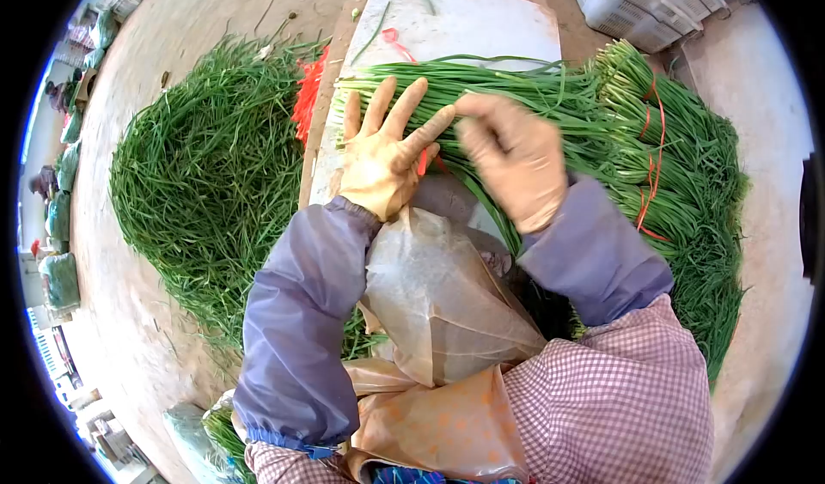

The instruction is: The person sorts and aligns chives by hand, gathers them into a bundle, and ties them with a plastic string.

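Observation:
Both my hands wear thin, pale gloves. My left hand [378, 153] is spread, palm down, over the pale ends of a bundle of long green chive-like stalks [516, 89] on a white board [481, 20]. A bit of red tie [422, 163] shows beside its thumb. Just right of it, my right hand [516, 158] is blurred, its fingers curled and pinched close to the left index fingertip. Anything in that pinch is too small or smeared to make out. Further right lie tied bundles of the same stalks [679, 158], with red ties [657, 140] round them.
A large heap of loose green leaves [206, 175] lies on the floor to the left. Red strips [310, 93] hang at the board's left edge. White plastic crates [636, 3] stand at the back right. A translucent plastic apron [447, 304] covers my lap.

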Motion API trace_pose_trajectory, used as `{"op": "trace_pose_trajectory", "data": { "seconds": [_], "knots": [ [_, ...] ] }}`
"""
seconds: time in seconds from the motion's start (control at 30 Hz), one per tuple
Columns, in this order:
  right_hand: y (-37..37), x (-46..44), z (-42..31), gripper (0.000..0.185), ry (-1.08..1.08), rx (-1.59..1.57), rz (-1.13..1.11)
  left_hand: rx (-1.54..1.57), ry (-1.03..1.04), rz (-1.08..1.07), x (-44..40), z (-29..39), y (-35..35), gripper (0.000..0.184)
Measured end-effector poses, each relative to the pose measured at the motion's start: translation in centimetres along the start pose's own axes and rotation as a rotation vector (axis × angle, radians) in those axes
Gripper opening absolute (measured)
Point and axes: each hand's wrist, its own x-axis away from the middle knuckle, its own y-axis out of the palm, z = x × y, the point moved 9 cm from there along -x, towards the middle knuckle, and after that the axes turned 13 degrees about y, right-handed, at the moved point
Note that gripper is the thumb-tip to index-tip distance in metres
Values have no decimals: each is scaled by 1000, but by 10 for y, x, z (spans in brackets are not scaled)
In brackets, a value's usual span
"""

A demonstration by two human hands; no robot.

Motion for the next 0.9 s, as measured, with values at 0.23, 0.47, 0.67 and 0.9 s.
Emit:
{"op": "trace_pose_trajectory", "data": {
  "seconds": [0.23, 0.47, 0.67, 0.9],
  "knots": [
    [-10, -44, 19, 24, -280, 421, -57, -9, 0, 22, -1, 4, -5, 56],
    [12, -60, 52, 19, -32, 346, -296, -136, 109, -47, -20, 13, -27, 43],
    [22, -61, 36, 13, -319, 692, -177, -88, 151, -81, -25, 0, -6, 38],
    [-41, -77, 88, 22, -221, 971, -73, -33, 61, -68, -17, 5, -9, 39]
  ]
}}
